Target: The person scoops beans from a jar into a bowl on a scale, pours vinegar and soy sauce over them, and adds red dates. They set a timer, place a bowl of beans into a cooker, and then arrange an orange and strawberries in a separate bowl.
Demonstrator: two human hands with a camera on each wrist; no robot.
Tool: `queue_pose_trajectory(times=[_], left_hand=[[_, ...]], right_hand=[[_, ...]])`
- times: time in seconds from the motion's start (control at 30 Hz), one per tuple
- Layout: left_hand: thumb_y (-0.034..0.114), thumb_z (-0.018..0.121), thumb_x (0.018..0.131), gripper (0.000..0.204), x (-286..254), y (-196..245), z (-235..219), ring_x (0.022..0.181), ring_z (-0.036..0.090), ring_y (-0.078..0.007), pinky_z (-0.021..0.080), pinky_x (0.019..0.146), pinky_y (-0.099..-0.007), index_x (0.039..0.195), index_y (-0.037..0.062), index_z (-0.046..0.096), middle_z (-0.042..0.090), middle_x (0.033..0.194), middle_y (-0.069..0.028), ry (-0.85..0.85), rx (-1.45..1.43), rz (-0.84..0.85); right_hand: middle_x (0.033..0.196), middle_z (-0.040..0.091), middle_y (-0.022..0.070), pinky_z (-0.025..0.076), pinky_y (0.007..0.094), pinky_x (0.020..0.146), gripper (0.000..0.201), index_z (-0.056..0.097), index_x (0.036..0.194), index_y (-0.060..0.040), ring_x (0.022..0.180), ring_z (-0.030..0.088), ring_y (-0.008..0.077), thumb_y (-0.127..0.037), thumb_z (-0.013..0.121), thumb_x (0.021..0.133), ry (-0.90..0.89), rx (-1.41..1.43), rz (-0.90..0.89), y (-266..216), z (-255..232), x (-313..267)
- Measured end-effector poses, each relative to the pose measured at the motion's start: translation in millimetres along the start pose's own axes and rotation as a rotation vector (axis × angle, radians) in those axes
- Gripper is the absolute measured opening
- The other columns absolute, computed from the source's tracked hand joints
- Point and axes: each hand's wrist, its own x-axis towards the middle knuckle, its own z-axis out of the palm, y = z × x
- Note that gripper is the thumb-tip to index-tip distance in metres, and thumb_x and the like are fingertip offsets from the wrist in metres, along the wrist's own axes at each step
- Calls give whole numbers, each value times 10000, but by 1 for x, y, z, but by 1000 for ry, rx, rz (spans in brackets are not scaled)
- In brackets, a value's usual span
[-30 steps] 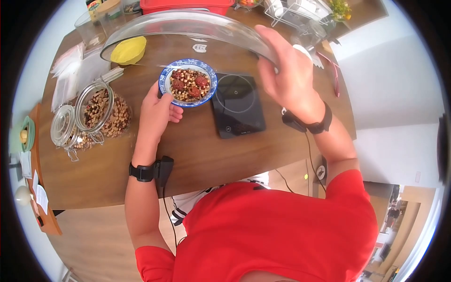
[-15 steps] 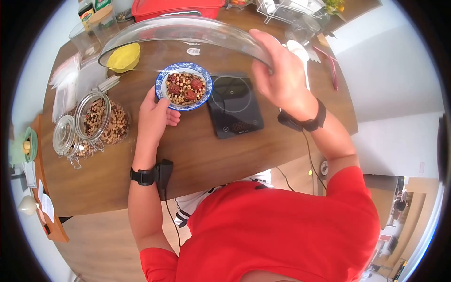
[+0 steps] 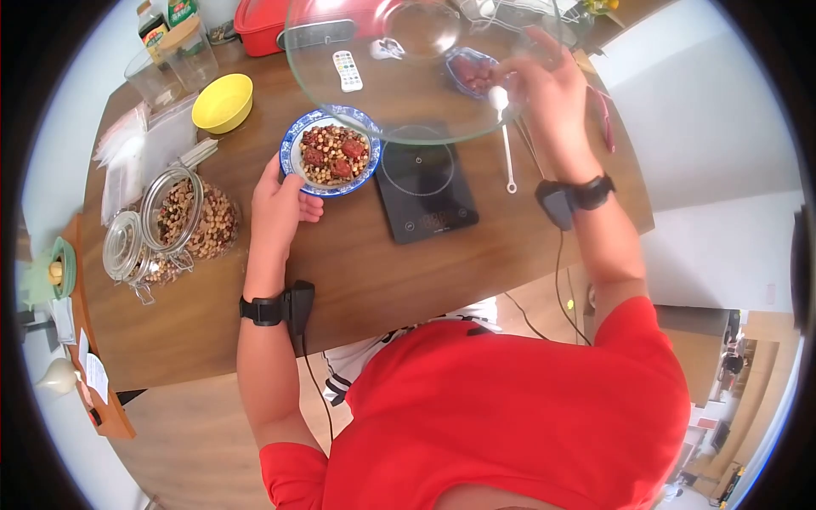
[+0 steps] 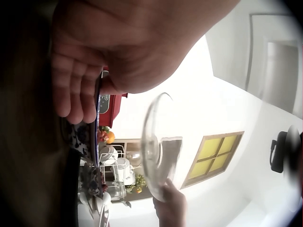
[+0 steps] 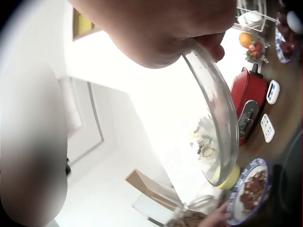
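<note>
My left hand (image 3: 280, 208) grips the near left side of a blue-and-white bowl (image 3: 371, 132), its thumb at the rim. Mixed beans and several wrinkled red dates (image 3: 351, 148) fill this bowl. Up on the right, my right hand (image 3: 552, 106) holds a large clear glass bowl (image 3: 408, 98) by its rim, raised above the table. The right wrist view shows the glass bowl (image 5: 222, 127) steeply tilted, with nothing inside it. A black kitchen scale (image 3: 416, 170) with lit digits lies between the hands, right beside the blue-and-white bowl.
Left stand clip-lid glass jars, the larger jar (image 3: 217, 229) full of beans. A yellow bowl (image 3: 223, 104) and plastic bags (image 3: 127, 161) lie behind them. Through the glass show a remote (image 3: 348, 71) and a small bowl of dates (image 3: 473, 70). A white spoon (image 3: 508, 153) lies right.
The glass bowl, seen nearly edge-on before, has been turned by my right hand so its round opening shows, and moved away to the right. My left hand stays at the blue-and-white bowl.
</note>
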Motion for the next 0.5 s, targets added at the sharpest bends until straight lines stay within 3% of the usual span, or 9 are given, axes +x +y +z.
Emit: queue_pose_trajectory(times=[0.07, 0.1, 0.2, 0.33, 0.43, 0.5], left_hand=[[124, 476, 977, 520, 1, 1, 2, 614, 662, -150, 572, 563, -281, 1494, 64, 478, 678, 772, -92, -14, -2, -2], [128, 478, 978, 512, 0, 0, 3, 615, 663, -151, 573, 564, -283, 1486, 62, 482, 679, 779, -92, 7, -15, -5], [125, 483, 985, 490, -2, -5, 2, 609, 665, -149, 569, 552, -281, 1471, 62, 485, 684, 779, -91, 22, -58, 13], [126, 500, 995, 472, -7, -6, 2, 620, 665, -138, 565, 533, -273, 1462, 58, 476, 687, 815, -84, 10, -127, 72], [159, 527, 989, 486, -9, -11, 3, 631, 652, -137, 569, 562, -267, 1464, 65, 487, 670, 819, -73, 47, -151, 92], [148, 508, 998, 477, 2, -18, 6, 662, 649, -132, 572, 590, -271, 1468, 70, 487, 661, 836, -68, 104, -94, 68]], right_hand=[[911, 739, 210, 504, 300, 650, 545, 357, 1441, 141, 670, 613, 168, 37, 546, 940, 14, 276, 324, 2, -25, 3], [944, 726, 232, 465, 292, 663, 560, 330, 1452, 144, 684, 560, 154, 39, 539, 942, 42, 325, 401, 1, -34, -3], [996, 716, 235, 448, 278, 662, 549, 335, 1460, 132, 701, 551, 149, 22, 525, 957, 18, 479, 535, 3, -73, -26], [993, 710, 221, 439, 281, 656, 509, 361, 1446, 114, 695, 524, 138, 22, 501, 966, 203, 468, 456, -36, -107, -66], [977, 706, 210, 443, 279, 654, 458, 399, 1414, 98, 692, 523, 142, 19, 498, 974, 300, 480, 430, -36, -152, -88], [973, 705, 212, 446, 286, 655, 453, 392, 1421, 85, 688, 523, 148, 10, 494, 986, 352, 585, 474, 22, -177, -92]])
